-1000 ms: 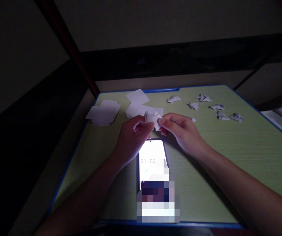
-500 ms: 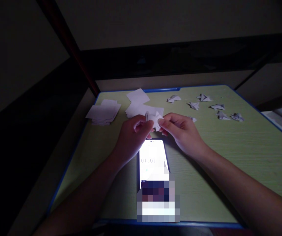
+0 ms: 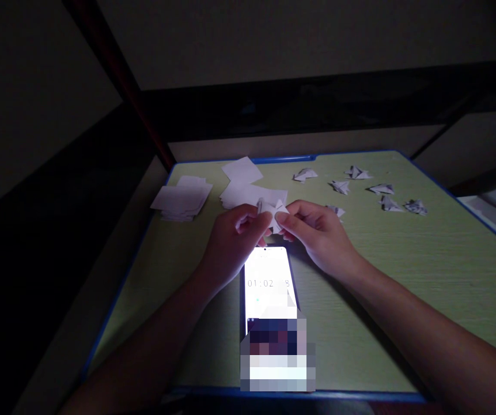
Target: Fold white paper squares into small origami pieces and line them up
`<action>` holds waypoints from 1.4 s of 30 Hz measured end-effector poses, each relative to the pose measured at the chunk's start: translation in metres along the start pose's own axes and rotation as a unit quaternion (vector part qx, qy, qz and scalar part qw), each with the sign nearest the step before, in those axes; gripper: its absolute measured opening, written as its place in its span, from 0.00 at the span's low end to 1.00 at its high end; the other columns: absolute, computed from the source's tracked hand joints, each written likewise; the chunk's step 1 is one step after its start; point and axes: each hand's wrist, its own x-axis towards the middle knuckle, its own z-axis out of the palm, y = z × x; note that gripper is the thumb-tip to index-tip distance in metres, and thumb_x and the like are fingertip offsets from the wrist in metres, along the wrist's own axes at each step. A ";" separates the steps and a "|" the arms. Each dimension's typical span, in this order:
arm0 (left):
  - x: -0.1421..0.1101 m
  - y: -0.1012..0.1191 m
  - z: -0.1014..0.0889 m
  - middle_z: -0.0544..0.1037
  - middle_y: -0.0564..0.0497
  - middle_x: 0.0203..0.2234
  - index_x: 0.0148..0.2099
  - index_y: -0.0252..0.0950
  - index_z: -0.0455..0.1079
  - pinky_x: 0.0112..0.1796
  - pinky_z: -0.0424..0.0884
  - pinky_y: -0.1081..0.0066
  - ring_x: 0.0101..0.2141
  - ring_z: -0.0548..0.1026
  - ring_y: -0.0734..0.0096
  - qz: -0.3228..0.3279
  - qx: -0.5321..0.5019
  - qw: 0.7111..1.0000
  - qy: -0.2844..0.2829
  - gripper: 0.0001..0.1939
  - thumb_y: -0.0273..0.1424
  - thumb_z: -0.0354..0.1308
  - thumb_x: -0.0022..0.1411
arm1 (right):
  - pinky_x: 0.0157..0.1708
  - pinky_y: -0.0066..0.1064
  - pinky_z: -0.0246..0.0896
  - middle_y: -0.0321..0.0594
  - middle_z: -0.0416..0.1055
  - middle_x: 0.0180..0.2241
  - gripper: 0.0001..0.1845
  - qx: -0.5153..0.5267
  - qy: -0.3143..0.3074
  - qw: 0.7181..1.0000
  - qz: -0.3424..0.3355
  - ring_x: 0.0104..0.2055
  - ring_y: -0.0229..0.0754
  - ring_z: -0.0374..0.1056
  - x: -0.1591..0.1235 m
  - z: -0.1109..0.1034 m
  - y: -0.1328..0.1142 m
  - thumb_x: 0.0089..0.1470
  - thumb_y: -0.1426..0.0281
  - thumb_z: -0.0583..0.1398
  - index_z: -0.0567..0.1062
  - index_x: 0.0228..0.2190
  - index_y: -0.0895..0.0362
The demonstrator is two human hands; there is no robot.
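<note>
A pale green table (image 3: 403, 271) with a blue rim is seen in a dim room, lit mostly by a phone (image 3: 269, 282) lying screen-up at the lower centre of the frame; a timer reading is shown on its screen. Dark walls and a dark rail fill the upper half of the frame, and a reddish post is seen slanting down at the upper left.

A small, partly folded piece of white paper (image 3: 273, 212) is held just above the phone, at the centre of the frame. It is pinched from the left by the fingers of the left hand (image 3: 230, 242) and from the right by those of the right hand (image 3: 317, 230), both closed on it.

Two heaps of flat paper squares are counted: a stack (image 3: 181, 200) at the left and a looser spread (image 3: 248, 184) behind the hands. Seven folded paper figures (image 3: 381, 188) are scattered at the upper right, one close by the right hand.
</note>
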 end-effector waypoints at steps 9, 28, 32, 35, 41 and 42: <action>0.002 0.000 0.000 0.72 0.54 0.16 0.24 0.35 0.66 0.21 0.67 0.78 0.18 0.69 0.79 -0.003 -0.005 1.000 0.007 0.11 0.34 0.56 0.57 | 0.22 0.29 0.47 0.31 0.62 0.18 0.14 -0.010 0.000 1.000 0.000 0.21 0.33 0.55 0.000 0.000 0.002 0.49 0.62 0.64 0.70 0.21 0.57; 0.006 -0.004 -0.009 0.72 0.53 0.18 0.26 0.35 0.67 0.23 0.66 0.75 0.20 0.70 0.77 0.006 0.005 1.000 0.009 0.16 0.38 0.51 0.61 | 0.22 0.29 0.46 0.31 0.61 0.19 0.16 -0.044 0.000 0.999 0.002 0.21 0.33 0.54 0.003 -0.004 0.004 0.53 0.60 0.60 0.67 0.21 0.57; 0.006 -0.001 -0.007 0.71 0.55 0.17 0.27 0.35 0.69 0.24 0.67 0.75 0.20 0.69 0.77 -0.014 0.000 1.000 0.019 0.07 0.33 0.57 0.53 | 0.22 0.29 0.46 0.31 0.60 0.19 0.14 -0.095 -0.002 0.995 -0.004 0.22 0.33 0.53 0.002 -0.005 0.005 0.52 0.62 0.60 0.67 0.21 0.57; 0.006 -0.004 -0.004 0.70 0.56 0.15 0.27 0.35 0.68 0.22 0.66 0.76 0.19 0.68 0.78 -0.043 -0.017 0.999 0.026 0.05 0.31 0.58 0.51 | 0.23 0.29 0.47 0.32 0.62 0.19 0.12 -0.117 0.008 0.993 -0.008 0.22 0.34 0.55 0.001 -0.005 0.004 0.51 0.63 0.61 0.69 0.23 0.58; 0.011 -0.013 -0.003 0.73 0.56 0.17 0.30 0.34 0.67 0.20 0.62 0.77 0.17 0.70 0.80 -0.048 -0.089 0.993 0.061 0.07 0.32 0.60 0.50 | 0.29 0.30 0.53 0.35 0.68 0.26 0.12 -0.008 0.020 1.000 0.009 0.28 0.36 0.61 0.006 -0.006 0.007 0.51 0.61 0.62 0.72 0.28 0.58; 0.011 -0.015 -0.003 0.74 0.55 0.19 0.30 0.34 0.66 0.20 0.62 0.77 0.18 0.71 0.79 -0.054 -0.096 0.992 0.061 0.08 0.32 0.61 0.50 | 0.29 0.30 0.53 0.35 0.68 0.26 0.12 0.005 0.016 1.000 0.021 0.27 0.36 0.61 0.007 -0.006 0.008 0.50 0.61 0.62 0.73 0.28 0.58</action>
